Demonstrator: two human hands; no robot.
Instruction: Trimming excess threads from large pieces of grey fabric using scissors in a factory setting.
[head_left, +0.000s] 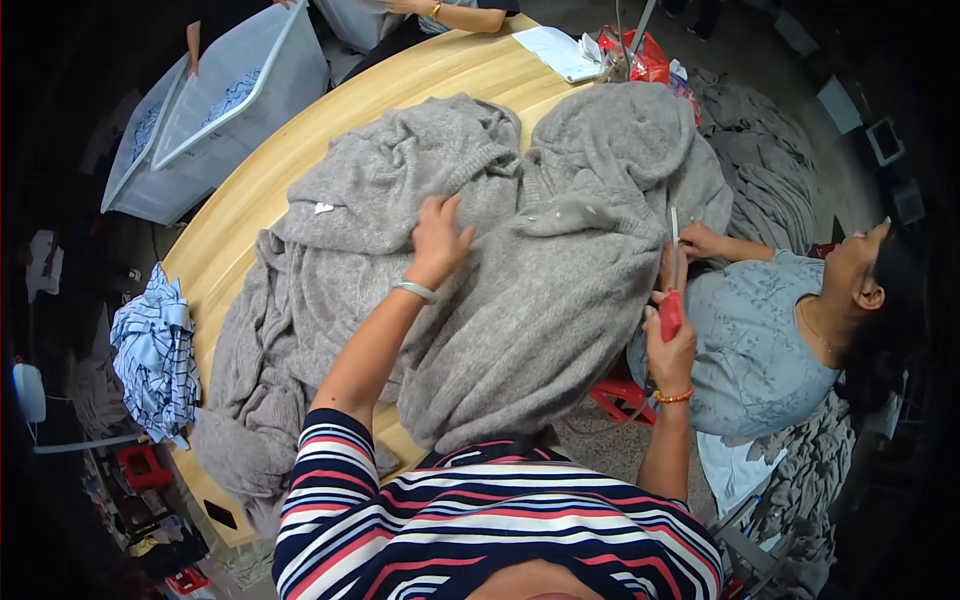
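Observation:
Two heaps of grey knitted garments cover the table in front of me: a left knit heap (390, 160) and a right knit heap (560, 290). My left hand (440, 240) lies over the fold where they meet, fingers apart and holding nothing. In my right hand (670, 350), fingers wrapped round its body, is what looks like a red air blow gun (671, 314) with a long thin metal tube pointing away from me. It stands at the right edge of the right heap. A small white tag (323, 208) shows on the left heap.
A co-worker (745, 330) sits close on the right, hands near the tube. Blue patterned cloth (155, 350) hangs over the left edge of the wooden table (250, 190). Pale plastic bins (250, 90) stand beyond. Papers (558, 52) and a red bag (648, 58) lie far right.

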